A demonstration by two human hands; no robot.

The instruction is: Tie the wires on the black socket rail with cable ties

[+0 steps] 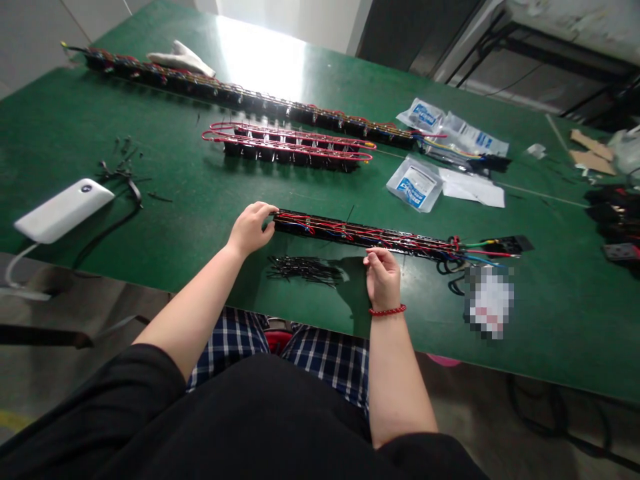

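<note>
A long black strip (325,227) with red, blue and yellow wires along its top lies across the table before me. My left hand (253,229) grips its left end between thumb and fingers. Close to the strip's front edge, my right hand (383,273) is closed in a pinch; whatever it holds is too small to make out. One thin black tie (350,213) sticks up from the strip. A pile of black cable ties (305,269) lies between my hands, in front of the strip. Loose leads with a black connector (517,245) extend from the strip's right end.
Behind lie a bundle with red wire loops (293,148) and a longer wired strip (240,100). Plastic packets (415,185) are at back right. A white power bank (65,210) and black scraps (120,173) are on the left. A blurred packet (490,303) sits at right.
</note>
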